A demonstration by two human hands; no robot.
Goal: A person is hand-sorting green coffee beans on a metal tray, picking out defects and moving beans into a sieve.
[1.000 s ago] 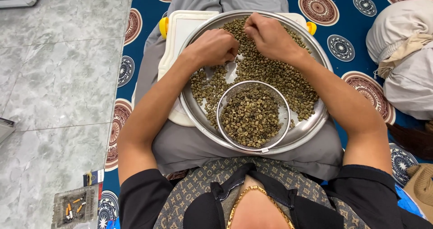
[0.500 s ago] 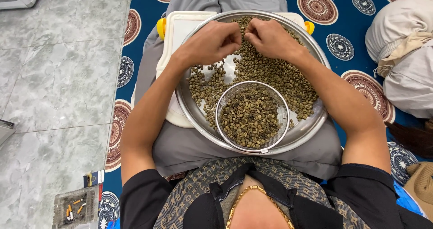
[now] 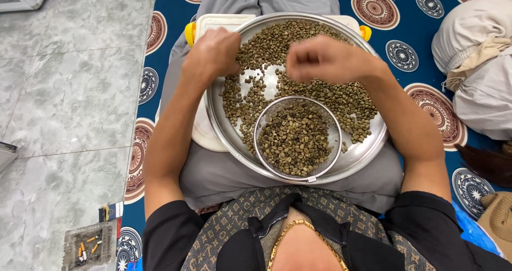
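Note:
A round metal tray (image 3: 373, 143) rests on my lap, spread with greenish coffee beans (image 3: 346, 103). Inside it, at the near side, sits a round mesh sieve (image 3: 335, 135) heaped with more beans. My left hand (image 3: 213, 52) hovers at the tray's far left rim with its fingers curled in. Blurred by motion, my right hand (image 3: 320, 58) is over the beans just beyond the sieve, fingers closed. Whether either hand has beans in it is hidden.
A white board (image 3: 213, 23) with yellow corners lies under the tray. I sit on a blue patterned mat (image 3: 405, 31). Grey marble floor (image 3: 69, 89) is on the left, with an ashtray (image 3: 88, 244) near my left elbow. Pale cloth bundles (image 3: 474, 63) lie to the right.
My hands were together at the tray's far side. The left has moved out to the left rim; the right has come nearer, toward the sieve.

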